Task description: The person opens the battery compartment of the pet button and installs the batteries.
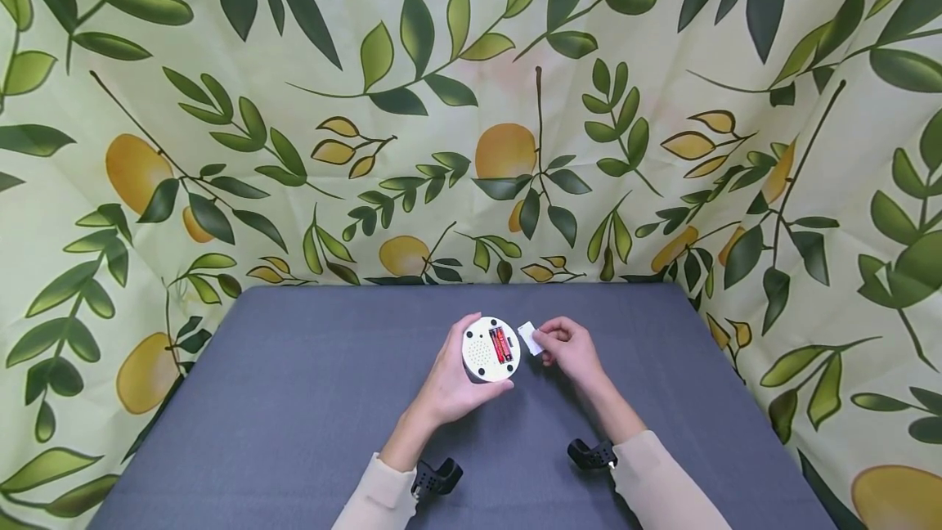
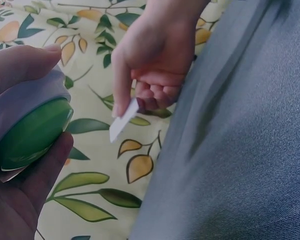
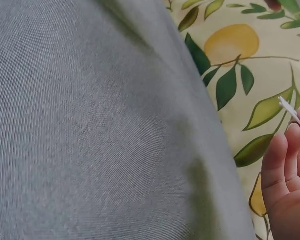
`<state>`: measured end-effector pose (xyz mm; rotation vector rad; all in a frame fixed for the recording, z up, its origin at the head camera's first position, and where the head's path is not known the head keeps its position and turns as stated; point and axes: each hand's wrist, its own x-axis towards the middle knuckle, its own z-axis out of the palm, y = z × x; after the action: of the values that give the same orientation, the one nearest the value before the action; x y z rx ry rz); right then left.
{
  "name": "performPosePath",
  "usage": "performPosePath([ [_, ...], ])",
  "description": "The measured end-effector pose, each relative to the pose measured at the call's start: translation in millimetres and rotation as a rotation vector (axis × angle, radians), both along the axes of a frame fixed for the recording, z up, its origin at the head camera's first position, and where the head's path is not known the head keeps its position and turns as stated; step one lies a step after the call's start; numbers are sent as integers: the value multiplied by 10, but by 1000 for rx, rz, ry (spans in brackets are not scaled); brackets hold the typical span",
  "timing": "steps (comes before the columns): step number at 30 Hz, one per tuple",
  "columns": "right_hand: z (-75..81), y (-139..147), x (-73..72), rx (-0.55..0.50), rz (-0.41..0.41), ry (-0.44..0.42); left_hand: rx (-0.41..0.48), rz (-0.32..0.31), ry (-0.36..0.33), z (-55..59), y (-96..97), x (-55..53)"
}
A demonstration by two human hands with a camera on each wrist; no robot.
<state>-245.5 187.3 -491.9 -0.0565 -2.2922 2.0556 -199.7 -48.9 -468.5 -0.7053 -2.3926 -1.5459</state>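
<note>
My left hand (image 1: 450,387) grips a round white battery-powered device (image 1: 478,354), its underside turned up toward the head camera. That underside has small dark feet, a patch of speaker holes and an open compartment with red batteries (image 1: 501,345) in it. From the left wrist, the device's green part (image 2: 35,135) shows between thumb and fingers. Just right of the device, my right hand (image 1: 572,352) pinches a small white battery cover (image 1: 527,338) between thumb and fingers. The cover (image 2: 123,121) is apart from the device. In the right wrist view, the cover (image 3: 291,111) appears edge-on.
Both hands are above a table with a grey-blue cloth (image 1: 309,399). Behind and beside it hangs a curtain (image 1: 434,129) printed with leaves and fruit. Black wrist straps (image 1: 439,477) sit at both light sleeves.
</note>
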Motion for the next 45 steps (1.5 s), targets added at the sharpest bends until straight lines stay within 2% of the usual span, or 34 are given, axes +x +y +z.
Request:
performPosePath([
  [8,88,-18,39,-97,6,17,-5,0,1,11,3,-15],
  [17,263,-95,172,-205,23,52,-8,9,-2,20,1,-16],
  [29,315,-236,312,-392,115,190,7,-2,25,-10,-13,-15],
  [33,325,-276,355,-381,121,205,5,-2,15,-20,-12,-13],
  [40,346,-327,418,-242,135,253,4,-9,-16,-11,-7,-8],
  [45,361,-356,428,-212,146,293,-2,-18,-6,-19,-4,-8],
])
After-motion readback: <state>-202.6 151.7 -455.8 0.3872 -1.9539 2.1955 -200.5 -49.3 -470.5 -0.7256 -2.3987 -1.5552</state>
